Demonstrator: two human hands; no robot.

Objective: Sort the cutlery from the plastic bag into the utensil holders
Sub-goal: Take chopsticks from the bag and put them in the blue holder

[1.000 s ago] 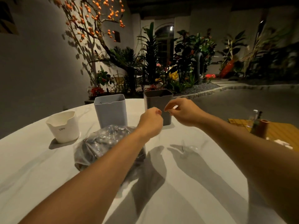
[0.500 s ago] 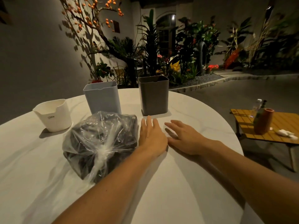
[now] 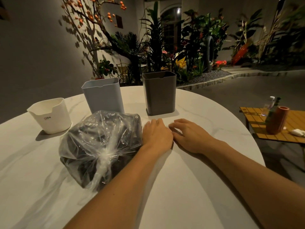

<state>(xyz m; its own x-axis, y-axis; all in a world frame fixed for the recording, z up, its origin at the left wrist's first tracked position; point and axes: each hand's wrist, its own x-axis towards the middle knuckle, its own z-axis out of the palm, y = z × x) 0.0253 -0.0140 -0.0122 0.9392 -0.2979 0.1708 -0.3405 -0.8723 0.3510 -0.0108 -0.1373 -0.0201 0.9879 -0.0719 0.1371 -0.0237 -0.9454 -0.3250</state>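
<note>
Tied plastic bag [image 3: 100, 146], cutlery inside, is being kept before three utensil holders [image 3: 159, 92]. Left hand [image 3: 156, 135] and right hand [image 3: 189, 136] are being rested flat, fingers relaxed, nothing gripped, presumably before untying.

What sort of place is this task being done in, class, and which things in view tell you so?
Probably an outdoor patio or courtyard at night: a round white table stands beside a planted garden bed with a stone-edged gravel border, and paved ground lies beyond.
</note>
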